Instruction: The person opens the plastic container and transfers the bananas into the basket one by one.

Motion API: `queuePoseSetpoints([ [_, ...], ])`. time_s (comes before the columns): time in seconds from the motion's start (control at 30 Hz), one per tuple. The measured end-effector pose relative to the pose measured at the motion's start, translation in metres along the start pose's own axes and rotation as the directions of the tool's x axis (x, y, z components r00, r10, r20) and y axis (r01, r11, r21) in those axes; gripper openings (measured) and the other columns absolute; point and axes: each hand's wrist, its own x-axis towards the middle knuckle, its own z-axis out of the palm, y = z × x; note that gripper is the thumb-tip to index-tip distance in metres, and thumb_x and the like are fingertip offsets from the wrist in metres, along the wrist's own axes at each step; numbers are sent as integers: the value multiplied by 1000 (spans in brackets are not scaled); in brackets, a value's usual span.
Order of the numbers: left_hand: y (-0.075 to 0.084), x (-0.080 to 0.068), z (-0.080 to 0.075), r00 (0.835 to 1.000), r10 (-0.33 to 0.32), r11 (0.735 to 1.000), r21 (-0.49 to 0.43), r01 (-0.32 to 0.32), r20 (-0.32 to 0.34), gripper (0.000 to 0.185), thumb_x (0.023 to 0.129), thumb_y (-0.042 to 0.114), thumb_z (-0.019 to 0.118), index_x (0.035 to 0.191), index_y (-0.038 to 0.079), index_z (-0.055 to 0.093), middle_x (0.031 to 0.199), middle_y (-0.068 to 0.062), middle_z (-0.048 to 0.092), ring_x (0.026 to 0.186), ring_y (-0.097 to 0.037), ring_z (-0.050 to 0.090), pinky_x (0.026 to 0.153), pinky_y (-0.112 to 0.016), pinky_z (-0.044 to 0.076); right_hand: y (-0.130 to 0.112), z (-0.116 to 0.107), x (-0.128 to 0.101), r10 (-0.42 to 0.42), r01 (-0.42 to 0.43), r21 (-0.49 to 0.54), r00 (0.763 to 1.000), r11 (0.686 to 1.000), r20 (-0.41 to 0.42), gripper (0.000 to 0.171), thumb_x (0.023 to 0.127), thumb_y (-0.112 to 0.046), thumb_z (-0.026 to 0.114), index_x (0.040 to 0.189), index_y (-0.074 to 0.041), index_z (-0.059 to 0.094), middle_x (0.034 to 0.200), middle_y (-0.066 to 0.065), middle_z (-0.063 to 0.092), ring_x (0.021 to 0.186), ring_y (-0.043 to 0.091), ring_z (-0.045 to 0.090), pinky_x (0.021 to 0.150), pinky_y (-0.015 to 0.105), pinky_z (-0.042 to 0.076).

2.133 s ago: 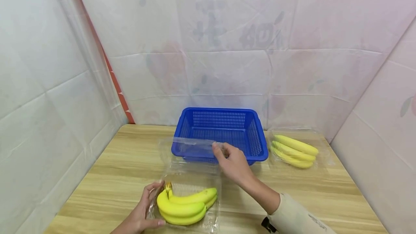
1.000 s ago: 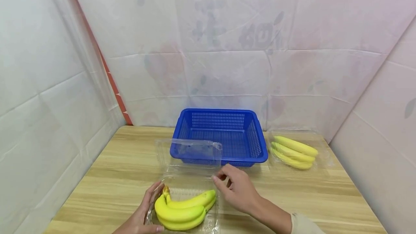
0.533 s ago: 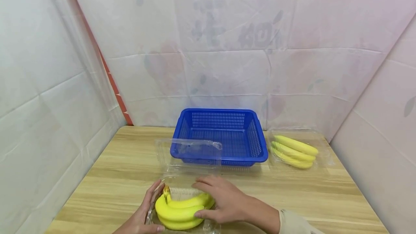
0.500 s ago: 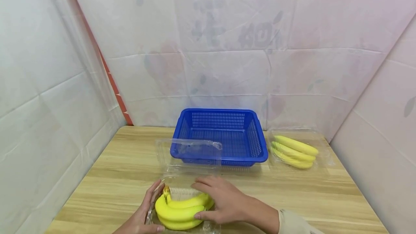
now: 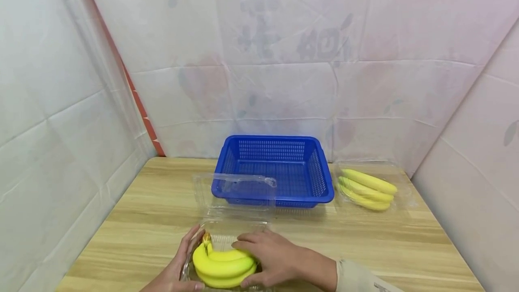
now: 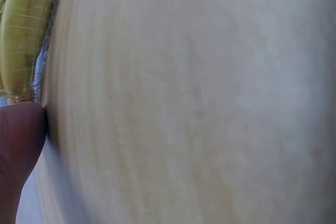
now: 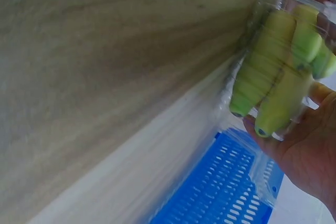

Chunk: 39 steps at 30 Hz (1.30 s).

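Observation:
A clear plastic clamshell container [image 5: 227,226] lies at the table's front, its transparent lid [image 5: 239,208] raised toward the back. Inside sits a bunch of yellow bananas [image 5: 223,267], stem at the upper left. My left hand [image 5: 178,260] grips the container's left side, thumb along the near edge; the left wrist view shows the thumb [image 6: 21,140] beside the container wall. My right hand [image 5: 275,256] holds the right end of the bunch, fingers over the far side and thumb on the near side, hiding the tips. Those green tips [image 7: 268,119] show through the plastic in the right wrist view.
Directly behind the lid stands a blue perforated basket [image 5: 273,148] with nothing in it. At the back right, more bananas [image 5: 366,188] lie in another clear plastic container. Pale curtains [image 5: 284,80] enclose the wooden table [image 5: 134,220] at the back and sides.
My right hand has left the lid, come down to the bananas' right end and shifted slightly left. The lid stays raised, and my left hand keeps its hold on the container.

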Motion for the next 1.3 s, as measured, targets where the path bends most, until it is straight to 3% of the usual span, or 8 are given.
queuePoseSetpoints([
  [0.13, 1, 1, 0, 1000, -29, 999, -15, 29, -2, 122, 91, 10, 76, 170, 37, -13, 179, -25, -11, 137, 35, 18, 116, -89, -3, 1, 3, 3, -22, 22, 14, 1000, 1000, 18, 79, 96, -72, 64, 159, -28, 50, 153, -9, 61, 136, 15, 61, 109, 41, 54],
  [0.33, 0, 1, -3, 1000, -7, 1000, -6, 7, 17, 122, 92, 10, 75, 170, 35, -15, 178, -27, -11, 138, 34, 18, 115, -90, 1, 1, 3, 6, -53, 53, 21, 998, 998, 36, 77, 95, -68, 69, 157, -26, 50, 137, -13, 67, 121, 4, 61, 101, 30, 53],
  [0.53, 4, 1, -1, 997, -72, 997, -19, 72, -28, 122, 90, 11, 77, 170, 41, -9, 181, -20, -10, 135, 36, 19, 116, -88, -7, 3, 2, 8, -67, 66, 24, 997, 998, 36, 72, 95, -65, 71, 155, -30, 50, 124, -15, 64, 106, -2, 56, 96, 24, 49],
  [0.67, 6, 1, 0, 996, -90, 995, -39, 89, -19, 121, 91, 12, 77, 170, 42, -10, 181, -19, -12, 132, 38, 19, 115, -89, -8, 4, 3, 9, -79, 77, 37, 996, 996, 39, 69, 95, -65, 70, 153, -32, 50, 118, -17, 62, 100, -4, 52, 91, 21, 46],
  [1.0, 5, 1, -2, 998, -55, 998, -4, 55, -5, 123, 92, 10, 78, 171, 32, -14, 179, -23, -13, 137, 36, 16, 116, -88, -7, 4, 3, 7, -88, 88, -9, 996, 996, 16, 71, 96, -65, 69, 154, -28, 50, 119, -15, 62, 101, -2, 52, 92, 21, 47],
  [1.3, 4, 1, -1, 998, -70, 997, -20, 70, -6, 125, 89, 10, 78, 170, 38, -12, 180, -23, -11, 135, 37, 19, 117, -87, -9, 3, 3, 4, -92, 92, -32, 996, 995, -2, 73, 97, -66, 67, 156, -26, 49, 123, -13, 63, 106, -2, 54, 96, 22, 48],
])
